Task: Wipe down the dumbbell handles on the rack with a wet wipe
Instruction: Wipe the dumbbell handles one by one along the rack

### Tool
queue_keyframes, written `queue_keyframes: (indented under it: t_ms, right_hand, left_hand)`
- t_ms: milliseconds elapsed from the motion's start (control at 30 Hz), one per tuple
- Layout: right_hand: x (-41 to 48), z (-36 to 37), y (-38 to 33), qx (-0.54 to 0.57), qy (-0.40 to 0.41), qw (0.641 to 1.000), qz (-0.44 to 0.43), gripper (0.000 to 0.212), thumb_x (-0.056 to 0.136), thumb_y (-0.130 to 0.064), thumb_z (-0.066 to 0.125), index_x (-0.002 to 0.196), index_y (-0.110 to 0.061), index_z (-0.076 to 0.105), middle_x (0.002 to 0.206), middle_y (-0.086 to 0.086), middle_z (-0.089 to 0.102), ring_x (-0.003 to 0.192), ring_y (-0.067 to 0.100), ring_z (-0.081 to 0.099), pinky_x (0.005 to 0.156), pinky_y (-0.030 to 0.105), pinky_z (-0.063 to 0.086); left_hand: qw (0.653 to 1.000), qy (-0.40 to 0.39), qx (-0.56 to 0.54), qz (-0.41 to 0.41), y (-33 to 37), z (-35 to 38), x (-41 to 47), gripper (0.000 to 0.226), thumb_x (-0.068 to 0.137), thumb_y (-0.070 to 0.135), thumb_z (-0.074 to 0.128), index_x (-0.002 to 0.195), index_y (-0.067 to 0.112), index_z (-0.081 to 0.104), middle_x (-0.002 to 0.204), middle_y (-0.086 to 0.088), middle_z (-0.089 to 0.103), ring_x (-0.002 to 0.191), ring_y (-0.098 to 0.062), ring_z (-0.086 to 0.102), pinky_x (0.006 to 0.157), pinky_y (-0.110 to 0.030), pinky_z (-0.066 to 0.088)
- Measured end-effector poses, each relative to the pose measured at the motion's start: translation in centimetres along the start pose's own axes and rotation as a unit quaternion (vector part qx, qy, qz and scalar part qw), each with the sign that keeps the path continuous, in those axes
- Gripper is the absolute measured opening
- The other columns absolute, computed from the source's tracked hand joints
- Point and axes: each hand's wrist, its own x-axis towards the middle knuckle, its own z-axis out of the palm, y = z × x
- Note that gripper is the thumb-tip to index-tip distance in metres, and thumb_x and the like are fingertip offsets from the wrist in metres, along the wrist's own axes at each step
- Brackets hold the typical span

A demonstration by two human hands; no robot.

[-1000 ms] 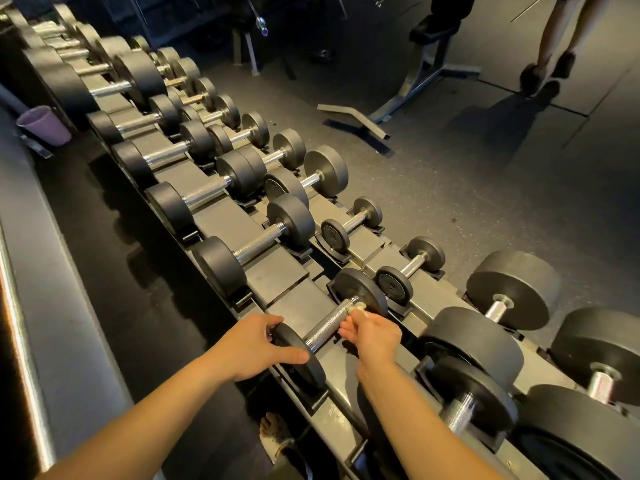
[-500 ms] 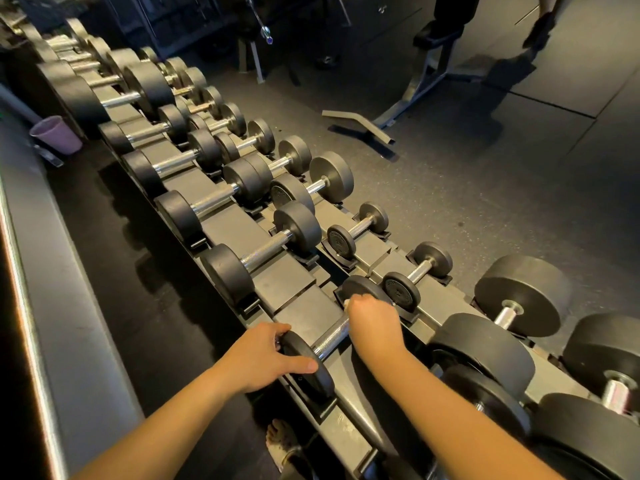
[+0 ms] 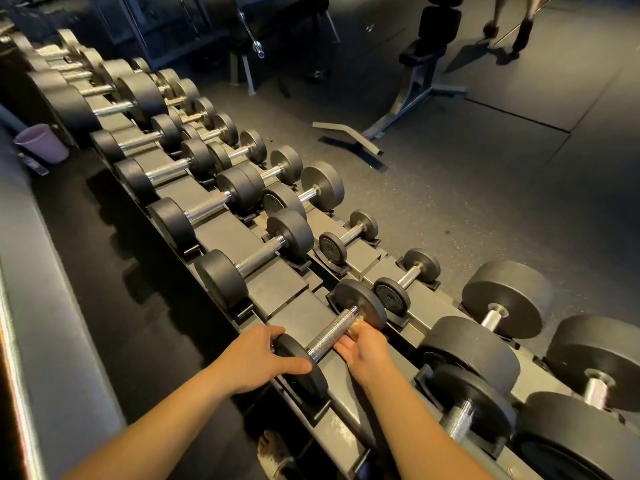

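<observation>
The small dumbbell rests in its cradle on the sloped grey steel rack. It has round matte-black plates at each end of a knurled chrome handle. The left hand grasps the near plate, thumb laid across its face. The right hand curls around the handle from beneath. A pale scrap, apparently the wet wipe, shows at the handle's far end. The rest of it and the fingertips are hidden.
</observation>
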Motion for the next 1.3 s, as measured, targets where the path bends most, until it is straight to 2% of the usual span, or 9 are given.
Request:
queue_keyframes:
  t_ms: [200, 333, 500, 633, 767, 900, 1000, 1167, 1300]
  right_hand:
    - [-1.3, -1.7, -1.6, -0.260, 0.002, 0.954, -0.147, 0.025, 0.105, -0.007, 0.043, 0.109, -0.002, 0.067, 0.069, 0.007, 0.064, 0.054, 0.014, 0.059, 0.048, 0.025, 0.050]
    - [-4.0, -0.7, -3.0, -0.371, -0.046, 0.868, -0.326, 0.022, 0.106, -0.018, 0.048, 0.100, -0.022, 0.068, 0.079, 0.006, 0.067, 0.060, 0.010, 0.060, 0.058, 0.028, 0.056]
    - [-3.9, -0.6, -5.2, -0.390, -0.164, 0.877, -0.230, 0.025, 0.107, -0.013, 0.045, 0.115, -0.021, 0.067, 0.085, 0.007, 0.070, 0.071, 0.015, 0.064, 0.062, 0.032, 0.057]
    - [-3.2, -2.0, -8.4, -0.417, -0.101, 0.866, -0.258, 0.025, 0.104, -0.007, 0.046, 0.110, -0.020, 0.066, 0.081, 0.013, 0.072, 0.064, 0.020, 0.065, 0.058, 0.034, 0.056]
    - [0.2, -1.8, -10.2, -0.543, 0.037, 0.739, -0.398, 0.016, 0.103, -0.023, 0.052, 0.100, -0.023, 0.067, 0.090, -0.002, 0.067, 0.081, 0.009, 0.061, 0.073, 0.029, 0.050]
    - [3.6, -0.3, -7.7, -0.555, -0.084, 0.763, -0.320, 0.036, 0.104, -0.043, 0.037, 0.110, -0.026, 0.068, 0.105, 0.000, 0.068, 0.099, 0.015, 0.062, 0.094, 0.042, 0.051]
    - [4.0, -0.3, -6.8, -0.538, -0.083, 0.763, -0.349, 0.037, 0.108, -0.031, 0.033, 0.101, -0.026, 0.069, 0.090, -0.001, 0.070, 0.085, 0.008, 0.064, 0.081, 0.032, 0.051]
    - [4.6, -0.3, -6.6, -0.530, -0.087, 0.767, -0.351, 0.035, 0.108, -0.031, 0.033, 0.104, -0.026, 0.067, 0.087, -0.005, 0.067, 0.083, 0.006, 0.063, 0.078, 0.030, 0.051]
    - [4.5, -0.6, -6.6, -0.525, -0.087, 0.765, -0.362, 0.034, 0.109, -0.028, 0.034, 0.096, -0.025, 0.066, 0.084, -0.003, 0.066, 0.081, 0.008, 0.063, 0.077, 0.032, 0.053]
  left_hand:
    - [0.996, -0.004, 0.093, -0.008, 1.6, -0.4, -0.4, 0.104, 0.071, 0.075, 0.075, 0.154, 0.023, 0.040, 0.151, 0.002, 0.050, 0.132, -0.016, 0.053, 0.110, -0.032, 0.045]
    - [0.991, 0.096, 0.032, 0.083, 5.7, 0.9, 1.3, 0.055, 0.093, 0.058, 0.063, 0.141, 0.031, 0.058, 0.136, 0.010, 0.062, 0.119, -0.007, 0.059, 0.104, -0.033, 0.049]
    - [0.954, 0.065, -0.294, 0.011, 8.6, 3.1, 5.9, 0.016, 0.100, 0.016, 0.063, 0.109, 0.015, 0.076, 0.091, -0.007, 0.076, 0.075, -0.015, 0.071, 0.070, -0.028, 0.061]
    - [0.966, 0.145, -0.212, -0.013, 7.6, 3.3, 8.6, 0.017, 0.091, 0.010, 0.069, 0.085, 0.022, 0.079, 0.089, 0.001, 0.073, 0.084, -0.017, 0.069, 0.077, -0.037, 0.062]
    - [0.983, 0.156, -0.098, 0.002, 7.5, 4.8, 10.3, 0.016, 0.092, 0.014, 0.067, 0.084, 0.021, 0.078, 0.085, 0.004, 0.071, 0.085, -0.015, 0.066, 0.073, -0.031, 0.054]
    - [0.988, 0.129, -0.072, -0.040, 7.8, 7.0, 12.0, 0.016, 0.093, 0.018, 0.061, 0.090, 0.005, 0.070, 0.088, -0.014, 0.070, 0.085, -0.028, 0.067, 0.059, -0.029, 0.040]
    - [0.973, 0.036, -0.187, -0.133, 8.5, 5.9, 13.0, 0.035, 0.091, 0.034, 0.060, 0.106, 0.002, 0.068, 0.104, -0.020, 0.073, 0.094, -0.033, 0.070, 0.075, -0.033, 0.055]
    - [0.904, -0.176, -0.339, -0.193, 9.4, 4.1, 12.4, 0.040, 0.104, 0.034, 0.048, 0.094, 0.002, 0.069, 0.087, -0.018, 0.075, 0.082, -0.029, 0.072, 0.078, -0.036, 0.061]
    - [0.960, -0.052, -0.246, -0.119, 7.8, 4.5, 12.8, 0.022, 0.092, 0.022, 0.064, 0.099, 0.004, 0.073, 0.090, -0.014, 0.076, 0.081, -0.025, 0.072, 0.082, -0.037, 0.061]
